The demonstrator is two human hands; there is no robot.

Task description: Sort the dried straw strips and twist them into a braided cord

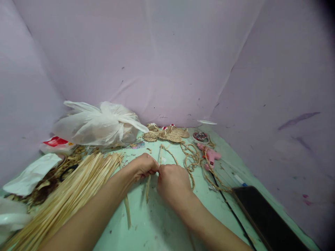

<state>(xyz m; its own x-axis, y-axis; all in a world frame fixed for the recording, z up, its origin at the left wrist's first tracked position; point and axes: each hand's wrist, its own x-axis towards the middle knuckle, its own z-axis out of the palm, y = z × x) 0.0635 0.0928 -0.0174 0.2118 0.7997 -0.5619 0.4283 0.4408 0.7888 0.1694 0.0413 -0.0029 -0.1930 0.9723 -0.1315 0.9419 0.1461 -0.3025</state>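
My left hand (146,166) and my right hand (174,179) meet near the middle of the green table (136,240), their fingers pinched on a thin braided cord (160,155). Loose ends of dry strip (147,191) hang below my left hand. The cord runs up from my fingers, bends back and joins a looped length of braided rope (192,157) on the right. Left of my left forearm lies a big bundle of pale dry strips (75,188). My fingertips partly hide the spot where the cord is held.
A white plastic bag (104,125) stands at the back left. Woven pieces (170,134) and a small bowl (201,136) sit at the back. On the right are a pink glue gun (210,157) with a black cable (230,209) and a dark phone-like slab (264,216).
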